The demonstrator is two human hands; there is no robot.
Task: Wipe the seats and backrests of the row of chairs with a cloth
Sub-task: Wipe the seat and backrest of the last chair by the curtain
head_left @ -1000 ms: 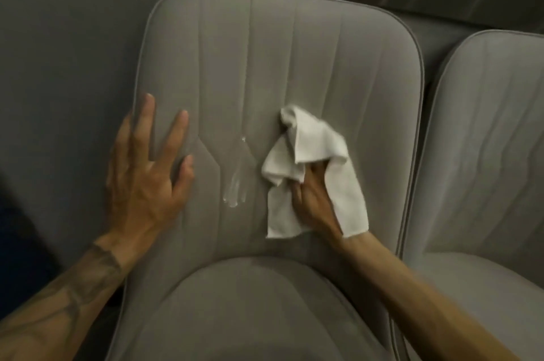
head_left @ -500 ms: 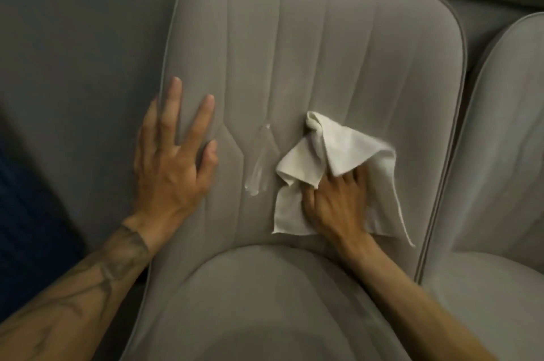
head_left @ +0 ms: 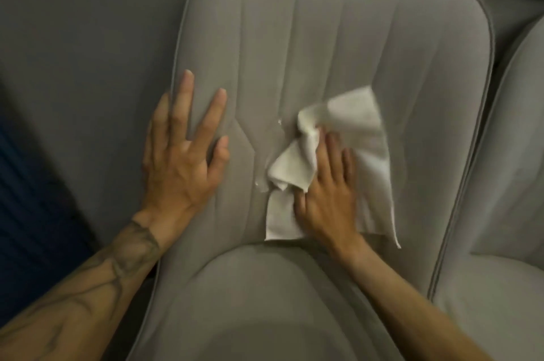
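A crumpled white cloth (head_left: 368, 136) lies low on the grey padded chair backrest (head_left: 323, 36), long axis running upward, leaning right. The right grip (head_left: 326, 201) presses it, fingers flat; the left grip (head_left: 179, 160) rests splayed beside.

My cloth (head_left: 356, 125) is white woven fabric, matt and crumpled; the chair (head_left: 294, 36) is matt grey upholstery, soft-napped with stitched seams.

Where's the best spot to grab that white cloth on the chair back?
Pinch the bunched fold of the cloth, coming from its left, beside the right hand pressing it: that ridge stands proud, while the rest lies flat against the backrest.
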